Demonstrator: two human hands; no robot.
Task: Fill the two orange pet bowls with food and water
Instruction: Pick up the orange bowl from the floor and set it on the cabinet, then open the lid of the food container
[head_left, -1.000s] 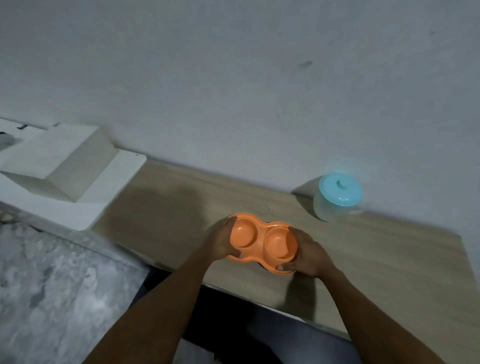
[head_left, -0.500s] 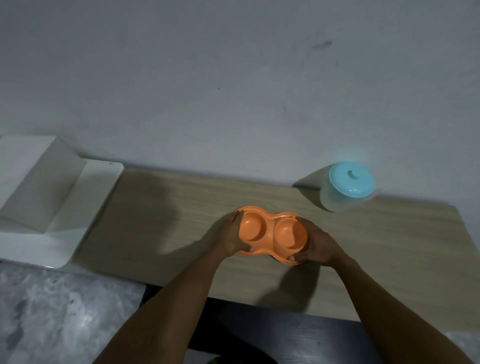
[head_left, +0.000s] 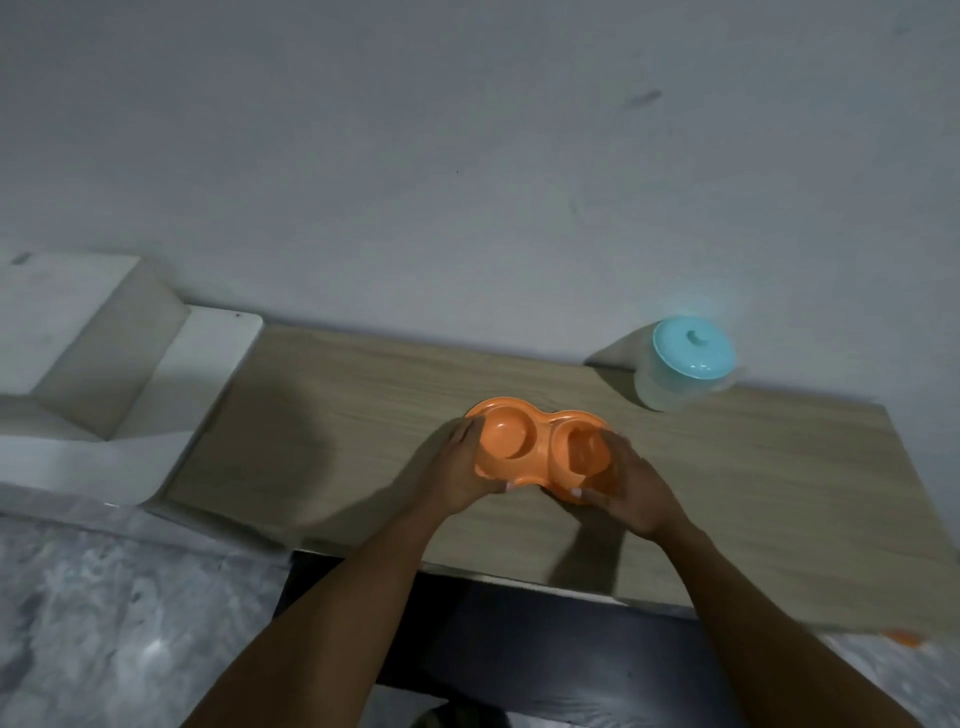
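Note:
An orange double pet bowl (head_left: 524, 447), two round hollows joined in one piece, sits at the middle of the wooden tabletop (head_left: 363, 415). Both hollows look empty. My left hand (head_left: 460, 470) grips the bowl's left end, thumb on the near rim. My right hand (head_left: 631, 488) grips its right end and covers part of the right hollow. A translucent container with a light blue lid (head_left: 685, 364) stands at the back right of the table, against the wall.
A white stepped block (head_left: 98, 353) sits at the table's left end. The grey wall runs right behind the table. Grey mottled floor (head_left: 119, 623) lies to the left and a dark gap under the table's front edge. A small orange scrap (head_left: 906, 636) lies at the far right.
Both hands have kept hold of the orange bowl and shifted it slightly farther onto the table. The camera has swung, so the scene sits more level and closer.

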